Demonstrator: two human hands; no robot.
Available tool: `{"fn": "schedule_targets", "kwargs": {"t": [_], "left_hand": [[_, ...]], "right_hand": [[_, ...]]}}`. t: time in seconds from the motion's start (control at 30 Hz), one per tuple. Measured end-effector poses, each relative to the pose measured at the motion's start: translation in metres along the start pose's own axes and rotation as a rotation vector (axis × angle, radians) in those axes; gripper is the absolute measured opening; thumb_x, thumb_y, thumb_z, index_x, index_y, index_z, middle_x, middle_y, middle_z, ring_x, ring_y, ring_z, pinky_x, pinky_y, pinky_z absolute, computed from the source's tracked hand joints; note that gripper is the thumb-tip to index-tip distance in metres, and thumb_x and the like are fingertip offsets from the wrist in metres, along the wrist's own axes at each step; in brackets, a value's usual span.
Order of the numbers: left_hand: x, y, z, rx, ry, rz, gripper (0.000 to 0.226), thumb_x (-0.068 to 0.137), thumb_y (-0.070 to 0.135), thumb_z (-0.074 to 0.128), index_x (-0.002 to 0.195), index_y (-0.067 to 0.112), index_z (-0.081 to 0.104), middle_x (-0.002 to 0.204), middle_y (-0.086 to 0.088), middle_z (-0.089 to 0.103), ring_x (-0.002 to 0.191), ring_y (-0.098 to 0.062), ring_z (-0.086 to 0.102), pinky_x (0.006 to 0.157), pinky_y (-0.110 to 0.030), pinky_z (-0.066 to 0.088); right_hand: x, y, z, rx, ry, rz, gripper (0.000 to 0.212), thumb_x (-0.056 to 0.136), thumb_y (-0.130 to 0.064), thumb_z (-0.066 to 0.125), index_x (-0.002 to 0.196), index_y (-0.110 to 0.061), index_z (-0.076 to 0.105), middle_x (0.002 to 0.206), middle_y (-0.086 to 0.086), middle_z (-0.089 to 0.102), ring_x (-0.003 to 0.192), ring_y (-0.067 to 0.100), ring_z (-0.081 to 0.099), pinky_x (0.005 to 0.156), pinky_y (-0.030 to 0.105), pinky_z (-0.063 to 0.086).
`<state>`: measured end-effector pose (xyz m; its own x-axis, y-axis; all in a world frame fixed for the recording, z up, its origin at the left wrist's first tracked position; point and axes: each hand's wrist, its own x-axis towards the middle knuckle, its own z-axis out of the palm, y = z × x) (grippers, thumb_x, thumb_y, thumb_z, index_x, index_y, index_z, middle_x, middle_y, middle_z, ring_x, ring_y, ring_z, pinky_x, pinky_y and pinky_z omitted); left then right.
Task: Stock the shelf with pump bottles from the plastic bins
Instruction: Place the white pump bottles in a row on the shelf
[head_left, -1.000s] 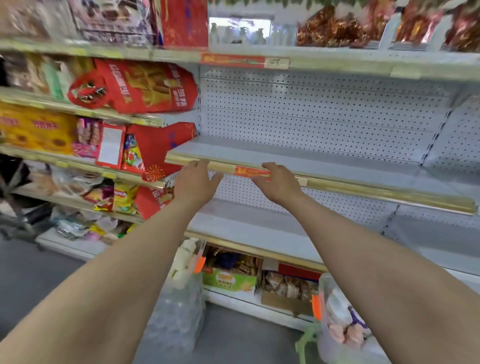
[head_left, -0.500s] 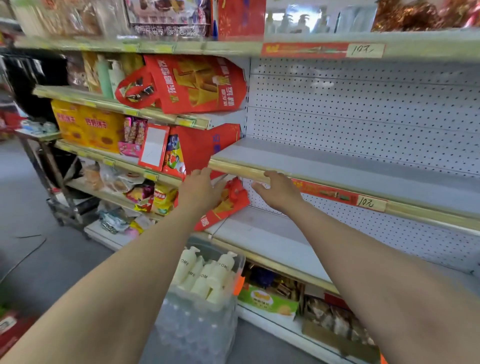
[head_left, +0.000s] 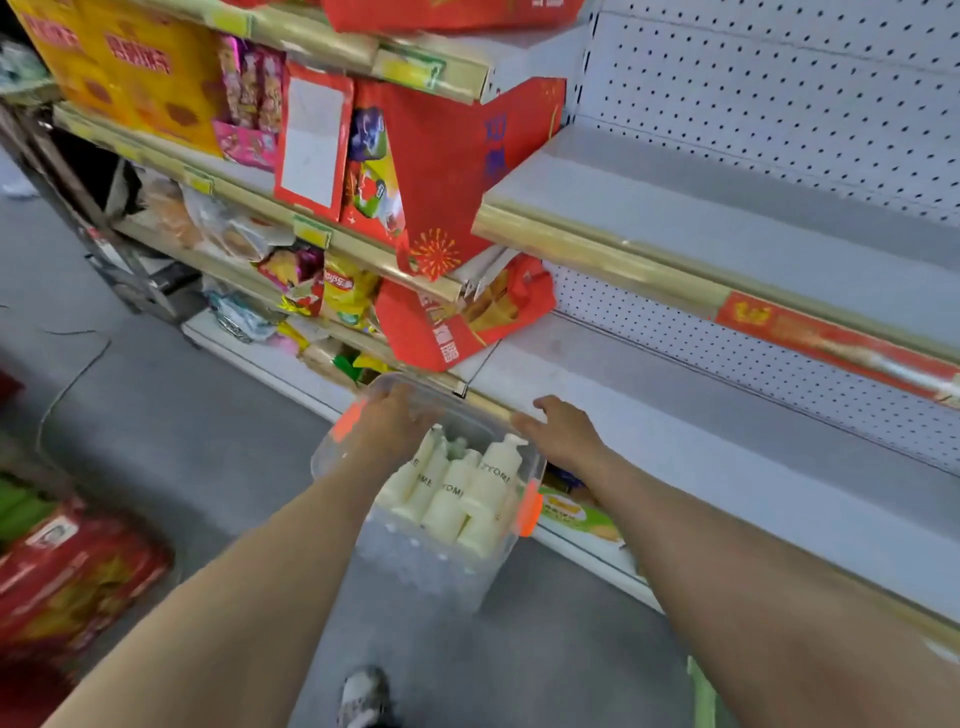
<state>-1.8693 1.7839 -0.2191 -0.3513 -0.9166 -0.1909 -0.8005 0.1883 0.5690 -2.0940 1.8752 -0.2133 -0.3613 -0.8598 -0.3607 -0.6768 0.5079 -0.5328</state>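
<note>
Cream plastic pump bottles – all standing in clear plastic bin on floor | grey metal shelf sitting bare – nothing stocked | left hand, right hand reaching in, both loose, grasping nothing.

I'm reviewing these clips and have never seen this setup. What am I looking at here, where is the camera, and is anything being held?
No machine here: a person's two bare arms, filmed by a camera worn on the head, looking forward and down. The left hand reaches into a clear plastic bin on the floor, packed with cream pump bottles. The right hand hovers by the bin's far rim, open. Neither hand clearly holds a bottle yet. Beside the bin stands a grey shelf, bare where visible; snack packs fill the unit to the left.
</note>
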Motion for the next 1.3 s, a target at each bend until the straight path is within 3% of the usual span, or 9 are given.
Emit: {"fn": "schedule_targets", "kwargs": {"t": [0.1,0.23,0.33,0.53,0.67,0.8,1.03,1.2,1.3], "left_hand": [[0.021,-0.034,0.018,-0.003,-0.056,-0.079,0.063,0.093,0.054,0.056,0.142,0.016,0.045,0.131,-0.014,0.059,0.119,-0.031,0.056,0.096,-0.039,0.046],[0.046,-0.081,0.044,-0.049,-0.224,-0.139,0.068,0.092,0.049,0.062,0.144,0.010,0.044,0.137,-0.016,0.057,0.125,-0.031,0.053,0.102,-0.037,0.039],[0.074,-0.109,0.055,-0.045,-0.295,-0.160,0.071,0.091,0.051,0.062,0.145,0.011,0.042,0.139,-0.014,0.055,0.125,-0.030,0.052,0.101,-0.036,0.038],[0.103,-0.136,0.085,-0.052,-0.437,-0.203,0.075,0.088,0.052,0.065,0.145,0.012,0.039,0.135,-0.013,0.056,0.125,-0.032,0.052,0.100,-0.038,0.040],[0.102,-0.145,0.099,-0.006,-0.400,-0.205,0.075,0.084,0.052,0.070,0.142,0.013,0.043,0.133,-0.009,0.058,0.122,-0.030,0.055,0.098,-0.040,0.044],[0.115,-0.152,0.101,0.075,-0.367,-0.202,0.073,0.081,0.053,0.073,0.139,0.015,0.049,0.129,-0.007,0.063,0.119,-0.030,0.058,0.093,-0.038,0.046],[0.122,-0.151,0.106,-0.009,-0.454,-0.244,0.072,0.071,0.050,0.082,0.129,0.024,0.046,0.105,-0.004,0.065,0.104,-0.031,0.062,0.080,-0.034,0.046],[0.115,-0.149,0.120,-0.180,-0.529,-0.364,0.088,0.068,0.046,0.086,0.137,0.014,0.043,0.130,-0.007,0.059,0.118,-0.030,0.056,0.088,-0.035,0.046],[0.114,-0.145,0.123,-0.103,-0.598,-0.372,0.086,0.065,0.051,0.086,0.131,0.009,0.050,0.125,-0.008,0.060,0.114,-0.028,0.058,0.086,-0.034,0.048]], "right_hand": [[0.024,0.008,0.034,0.036,-0.015,0.076,0.065,0.096,-0.055,0.051,0.143,-0.010,0.045,0.142,0.007,0.052,0.114,0.027,0.059,0.091,0.032,0.042],[0.044,0.016,0.083,0.041,-0.100,0.201,0.062,0.098,-0.054,0.046,0.148,-0.017,0.041,0.152,0.001,0.042,0.137,0.020,0.042,0.094,0.024,0.033],[0.059,0.018,0.109,0.139,-0.046,0.323,0.063,0.097,-0.054,0.050,0.149,-0.020,0.039,0.154,-0.004,0.039,0.135,0.020,0.044,0.086,0.021,0.030],[0.082,0.026,0.149,0.352,0.083,0.612,0.071,0.088,-0.056,0.063,0.143,-0.015,0.046,0.138,0.005,0.057,0.119,0.026,0.056,0.088,0.029,0.040],[0.087,0.034,0.165,0.453,0.106,0.721,0.073,0.085,-0.053,0.068,0.141,-0.012,0.045,0.130,0.007,0.059,0.116,0.027,0.057,0.084,0.029,0.040],[0.099,0.043,0.182,0.548,0.119,0.749,0.055,0.081,-0.047,0.074,0.122,-0.011,0.062,0.111,0.007,0.069,0.100,0.025,0.065,0.087,0.039,0.054],[0.113,0.053,0.191,0.685,0.164,0.808,0.047,0.069,-0.035,0.087,0.105,-0.015,0.065,0.105,0.006,0.071,0.095,0.024,0.068,0.088,0.048,0.058],[0.114,0.048,0.194,0.746,0.094,0.871,0.045,0.064,-0.030,0.091,0.099,-0.016,0.065,0.101,0.004,0.072,0.095,0.024,0.067,0.088,0.046,0.057],[0.113,0.041,0.191,0.812,0.043,0.868,0.040,0.062,-0.028,0.093,0.089,-0.018,0.066,0.094,0.002,0.073,0.086,0.020,0.068,0.078,0.041,0.057]]}}
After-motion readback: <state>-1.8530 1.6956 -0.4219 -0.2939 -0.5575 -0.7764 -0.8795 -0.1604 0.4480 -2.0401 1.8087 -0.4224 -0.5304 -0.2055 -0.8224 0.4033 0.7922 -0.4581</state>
